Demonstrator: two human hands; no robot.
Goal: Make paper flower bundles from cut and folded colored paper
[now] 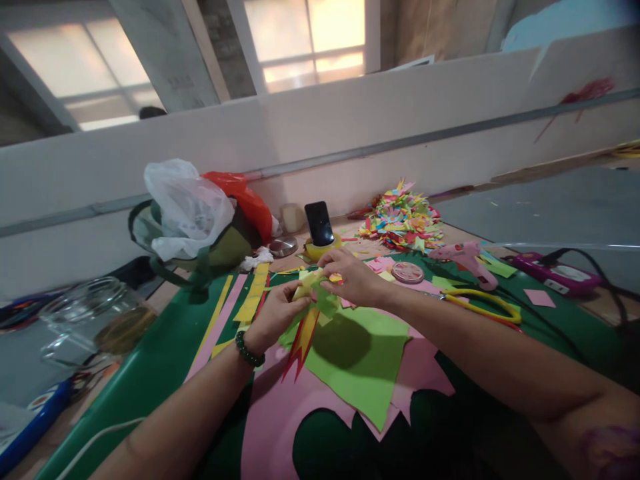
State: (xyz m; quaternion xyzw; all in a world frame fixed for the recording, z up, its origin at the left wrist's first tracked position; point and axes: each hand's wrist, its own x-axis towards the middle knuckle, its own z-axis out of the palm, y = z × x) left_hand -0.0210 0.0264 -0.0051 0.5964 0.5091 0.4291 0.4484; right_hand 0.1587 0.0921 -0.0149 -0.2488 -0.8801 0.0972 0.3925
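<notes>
My left hand (281,308) and my right hand (354,275) meet over the middle of the table, both with fingers closed on a small yellow-green craft-sheet rosette (325,301). Forked red and yellow tails (303,339) hang below it. My fingers partly hide the rosette, so its exact shape is unclear. Under the hands lies a bright green sheet (363,363), on top of a larger pink sheet (273,417) with jagged, curved cut edges. Yellow strips (253,297) lie just left of my left hand.
Yellow-handled scissors (483,303) and a pink glue gun (467,260) lie to the right, near a purple power box (557,273). A phone (319,223) stands behind the hands. Colourful scraps (403,217) are heaped at the back; a bag (225,240) stands left, a clear jar (100,320) farther left.
</notes>
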